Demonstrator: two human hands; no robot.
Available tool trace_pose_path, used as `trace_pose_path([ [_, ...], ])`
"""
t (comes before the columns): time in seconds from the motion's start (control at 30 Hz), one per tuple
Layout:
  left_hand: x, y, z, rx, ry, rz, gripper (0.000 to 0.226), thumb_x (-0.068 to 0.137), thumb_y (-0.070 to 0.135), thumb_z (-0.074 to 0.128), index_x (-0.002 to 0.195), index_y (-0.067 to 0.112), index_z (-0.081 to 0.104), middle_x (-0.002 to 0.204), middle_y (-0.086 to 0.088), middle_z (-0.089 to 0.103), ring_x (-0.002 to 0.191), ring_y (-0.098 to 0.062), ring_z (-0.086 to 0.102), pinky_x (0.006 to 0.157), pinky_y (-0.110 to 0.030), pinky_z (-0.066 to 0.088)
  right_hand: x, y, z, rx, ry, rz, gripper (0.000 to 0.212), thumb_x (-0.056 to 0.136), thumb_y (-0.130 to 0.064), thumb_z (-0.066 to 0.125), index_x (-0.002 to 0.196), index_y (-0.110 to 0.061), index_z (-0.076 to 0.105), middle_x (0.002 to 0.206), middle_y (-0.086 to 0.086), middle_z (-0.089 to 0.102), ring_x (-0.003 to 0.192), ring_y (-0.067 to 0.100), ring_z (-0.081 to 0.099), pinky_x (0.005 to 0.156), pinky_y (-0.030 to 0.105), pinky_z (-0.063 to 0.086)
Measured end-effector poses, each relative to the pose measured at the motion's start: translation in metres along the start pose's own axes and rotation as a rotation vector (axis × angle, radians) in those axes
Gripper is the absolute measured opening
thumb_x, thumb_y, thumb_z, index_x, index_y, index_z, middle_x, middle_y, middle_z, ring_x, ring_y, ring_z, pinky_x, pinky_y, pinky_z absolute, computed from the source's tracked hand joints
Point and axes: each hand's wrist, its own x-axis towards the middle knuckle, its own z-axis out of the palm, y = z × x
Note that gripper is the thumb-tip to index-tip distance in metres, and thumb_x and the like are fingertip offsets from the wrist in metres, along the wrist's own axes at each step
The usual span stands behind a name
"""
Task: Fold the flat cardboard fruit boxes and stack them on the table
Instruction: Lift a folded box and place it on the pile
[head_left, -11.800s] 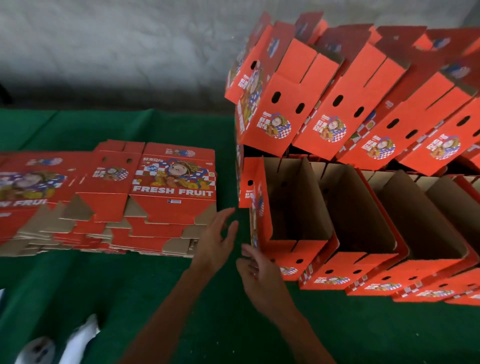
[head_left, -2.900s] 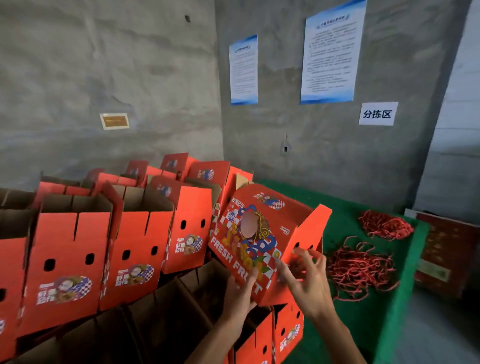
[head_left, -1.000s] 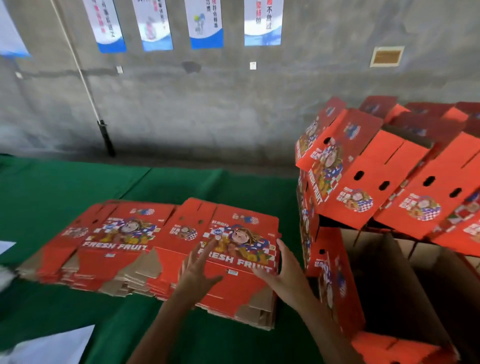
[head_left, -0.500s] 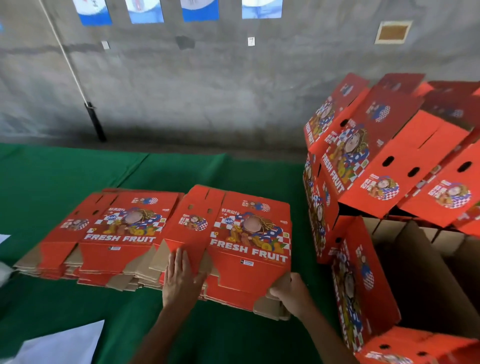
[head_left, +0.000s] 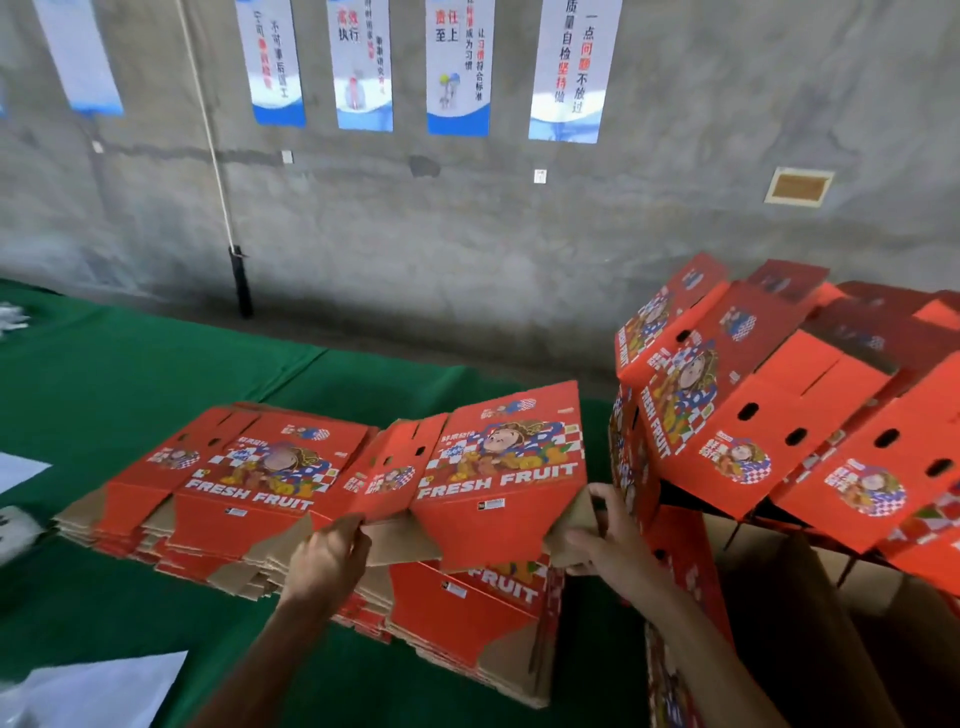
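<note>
Both forearms bare, hands ungloved, no sleeves visible.

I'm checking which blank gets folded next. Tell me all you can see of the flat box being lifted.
The flat box is red printed cardboard, brown on its bare flaps, with a cartoon figure, FRESH FRUIT lettering and slot holes. Unfolded, its near edge is raised off the right pile. The left hand and right hand grip its near flaps.

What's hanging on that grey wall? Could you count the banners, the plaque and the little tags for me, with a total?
Blue-and-white banners: 5, the leftmost blurred, then
Brass-coloured plaque: 1
Small white tags: 3
Total: 9
</note>
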Motion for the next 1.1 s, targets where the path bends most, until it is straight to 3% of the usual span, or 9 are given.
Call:
trace_pose_path([
  [0.17,0.005,0.012,-0.057,-0.318,0.254,-0.098,0.026,0.103,0.033,0.058,0.108,0.009,0.068,0.092,-0.012,0.074,0.078,-0.032,0.072,0.070,-0.047,0.062,-0.006,-0.040,-0.032,-0.205,0.103,-0.244,0.046,0.098,-0.007,0.060,0.135,-0.034,0.059,0.120,-0.012,0.068,0.101,-0.001,0.066,0.080,0.022,0.055],
  [0.27,0.009,0.040,-0.090,-0.658,0.488,-0.139,0.031,0.102,0.036,0.061,0.105,0.006,0.061,0.095,-0.011,0.069,0.086,-0.032,0.070,0.070,-0.048,0.062,-0.014,-0.058,-0.036,-0.043,0.286,-0.382,0.027,0.098,-0.017,0.068,0.109,-0.042,0.074,0.104,-0.026,0.073,0.100,-0.011,0.064,0.081,0.008,0.049],
  [0.33,0.008,0.058,-0.109,-0.750,0.634,-0.114,0.030,0.103,0.031,0.060,0.118,0.007,0.051,0.099,-0.005,0.063,0.093,-0.029,0.067,0.071,-0.035,0.057,-0.014,-0.069,-0.039,0.228,0.443,-0.365,0.012,0.096,-0.029,0.072,0.105,-0.034,0.079,0.103,-0.020,0.076,0.099,0.000,0.069,0.082,0.018,0.053],
  [0.43,0.001,0.076,-0.133,-0.851,0.798,-0.011,0.031,0.104,0.022,0.059,0.133,0.029,0.052,0.095,0.004,0.064,0.080,-0.004,0.063,0.069,-0.020,0.050,-0.014,-0.085,-0.048,0.614,0.409,-0.267,0.032,0.086,-0.031,0.079,0.115,-0.018,0.078,0.118,0.000,0.076,0.109,0.020,0.072,0.093,0.036,0.059],
  [0.53,-0.001,0.082,-0.133,-0.882,0.736,-0.004,0.030,0.104,0.017,0.057,0.099,0.043,0.072,0.088,0.006,0.070,0.076,0.001,0.060,0.073,-0.030,0.050,-0.013,-0.087,-0.054,0.601,0.192,-0.254,0.047,0.073,-0.038,0.077,0.115,-0.017,0.078,0.121,-0.003,0.075,0.108,0.013,0.071,0.089,0.031,0.058],
  [0.6,-0.009,0.091,-0.123,-1.049,0.573,-0.078,0.020,0.102,0.039,0.057,0.112,0.035,0.074,0.109,-0.003,0.075,0.101,-0.013,0.066,0.096,-0.047,0.053,-0.010,-0.078,-0.048,0.505,0.182,-0.257,0.029,0.085,-0.027,0.070,0.112,-0.018,0.076,0.112,-0.011,0.076,0.102,0.007,0.069,0.081,0.023,0.053],
  [0.77,-0.033,0.103,-0.097,-1.168,0.283,-0.060,0.078,0.081,0.095,0.033,0.147,0.054,0.043,0.155,-0.007,0.049,0.143,-0.023,0.046,0.119,-0.057,0.031,-0.003,-0.056,-0.030,0.672,0.281,-0.225,0.023,0.097,-0.001,0.054,0.082,-0.016,0.062,0.079,0.000,0.065,0.079,0.017,0.059,0.074,0.034,0.046],
  [0.9,-0.036,0.116,-0.090,-0.777,0.365,-0.099,0.105,0.080,0.067,0.075,0.162,0.034,0.019,0.163,0.003,0.036,0.145,-0.013,0.039,0.117,-0.036,0.035,0.000,-0.055,-0.038,0.422,0.169,-0.408,0.024,0.095,-0.024,0.061,0.072,-0.020,0.066,0.077,0.001,0.067,0.080,0.021,0.064,0.087,0.040,0.043],
  [1.1,-0.025,0.107,-0.086,-0.705,0.368,-0.056,0.100,0.086,0.025,0.082,0.163,0.027,0.019,0.162,-0.001,0.038,0.141,-0.020,0.047,0.114,-0.044,0.044,-0.016,-0.064,-0.056,-0.158,-0.029,-0.583,0.047,0.094,-0.073,0.051,0.096,-0.032,0.073,0.105,-0.001,0.074,0.104,0.016,0.069,0.096,0.040,0.043],
])
